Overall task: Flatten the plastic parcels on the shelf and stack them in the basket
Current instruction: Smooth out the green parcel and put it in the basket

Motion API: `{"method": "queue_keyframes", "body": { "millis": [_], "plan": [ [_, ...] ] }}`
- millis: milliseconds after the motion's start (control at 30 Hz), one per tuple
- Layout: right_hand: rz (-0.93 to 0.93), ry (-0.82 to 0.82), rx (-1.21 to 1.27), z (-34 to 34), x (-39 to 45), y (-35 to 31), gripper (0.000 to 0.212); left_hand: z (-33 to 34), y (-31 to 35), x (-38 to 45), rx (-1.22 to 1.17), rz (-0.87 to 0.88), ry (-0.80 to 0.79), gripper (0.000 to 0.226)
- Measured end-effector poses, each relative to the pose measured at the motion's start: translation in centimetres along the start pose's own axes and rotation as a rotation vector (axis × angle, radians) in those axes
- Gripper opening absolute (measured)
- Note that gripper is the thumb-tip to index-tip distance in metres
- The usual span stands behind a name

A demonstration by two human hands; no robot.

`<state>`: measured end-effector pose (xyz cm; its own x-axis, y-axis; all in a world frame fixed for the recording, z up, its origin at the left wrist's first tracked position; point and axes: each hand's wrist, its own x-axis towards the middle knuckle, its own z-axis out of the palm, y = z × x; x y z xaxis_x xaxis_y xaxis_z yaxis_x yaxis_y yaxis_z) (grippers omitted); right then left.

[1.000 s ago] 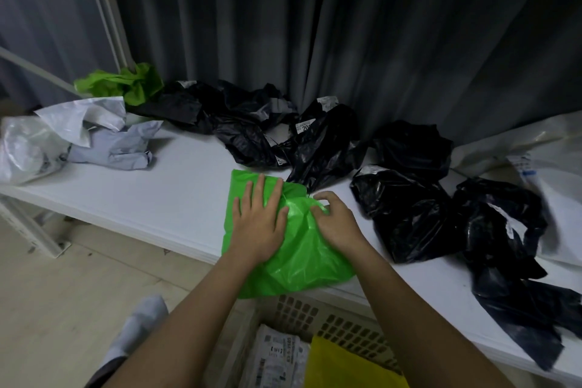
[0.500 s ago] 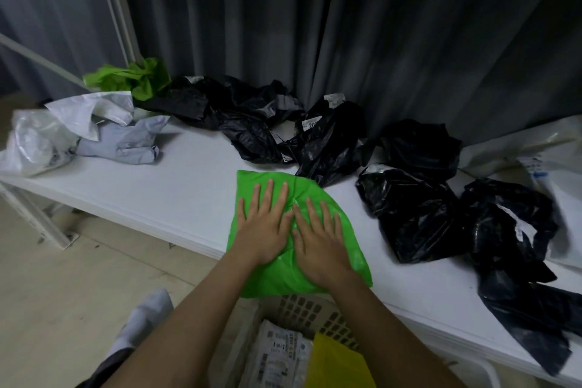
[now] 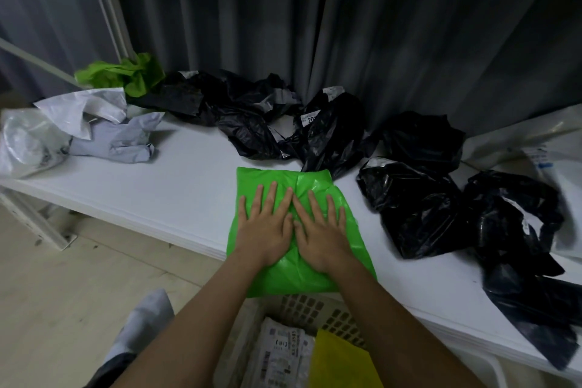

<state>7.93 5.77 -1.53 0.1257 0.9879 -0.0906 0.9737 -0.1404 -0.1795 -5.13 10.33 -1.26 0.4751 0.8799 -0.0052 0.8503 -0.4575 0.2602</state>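
A bright green plastic parcel (image 3: 318, 181) lies flat at the front edge of the white shelf (image 3: 163, 195), its near end hanging over the edge. My left hand (image 3: 266, 225) and my right hand (image 3: 321, 230) press on it side by side, palms down, fingers spread, holding nothing. Below the shelf edge stands the pale perforated basket (image 3: 318, 309) with a white labelled parcel (image 3: 280, 356) and a yellow parcel (image 3: 340, 362) inside. Crumpled black parcels (image 3: 419, 214) sit to the right and behind.
More crumpled black parcels (image 3: 252, 116) line the back by the dark curtain. A crumpled green parcel (image 3: 126, 75), grey parcel (image 3: 116, 138) and clear bag (image 3: 25, 142) lie at the left. White parcels (image 3: 554, 167) sit far right. My socked foot (image 3: 141, 331) rests on the floor.
My right hand has opened from a curled grip to a flat palm beside the left hand, and the green parcel has been spread flatter and wider on the shelf.
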Motion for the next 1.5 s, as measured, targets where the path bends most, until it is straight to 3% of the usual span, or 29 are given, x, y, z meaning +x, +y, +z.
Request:
{"method": "queue_keyframes", "body": {
  "millis": [200,333,433,567,633,733,867,1100,1500],
  "plan": [
    [0.083,-0.031,0.088,0.8,0.2,0.7,0.054,1.1,-0.1,0.8,0.013,-0.021,0.01,0.058],
    [0.162,-0.073,0.165,1.1,0.1,0.9,0.057,1.5,-0.5,1.6,0.041,-0.022,0.001,0.081],
    [0.202,-0.067,0.147,0.8,0.3,0.7,0.06,1.3,-0.6,2.2,0.045,-0.03,-0.034,0.067],
    [0.038,0.096,-0.001,0.4,1.0,0.5,0.067,1.0,-0.8,2.4,0.001,-0.005,-0.1,0.057],
    [-0.004,0.076,0.007,0.9,1.0,0.8,0.068,1.2,-0.9,2.2,-0.003,0.008,-0.093,0.055],
    [0.024,0.047,0.048,2.1,0.9,1.2,0.062,1.8,-0.9,1.9,0.019,0.018,-0.046,0.057],
    [0.04,0.023,0.041,2.4,0.9,1.2,0.061,2.5,-0.9,1.9,0.054,0.014,-0.004,0.077],
    [0.057,-0.014,0.055,2.6,0.8,1.3,0.055,3.1,-1.0,2.0,0.061,-0.004,-0.019,0.067],
    [0.084,-0.043,0.073,3.1,0.9,1.4,0.056,4.1,-1.2,2.2,0.019,-0.022,-0.034,0.076]
  ]
}}
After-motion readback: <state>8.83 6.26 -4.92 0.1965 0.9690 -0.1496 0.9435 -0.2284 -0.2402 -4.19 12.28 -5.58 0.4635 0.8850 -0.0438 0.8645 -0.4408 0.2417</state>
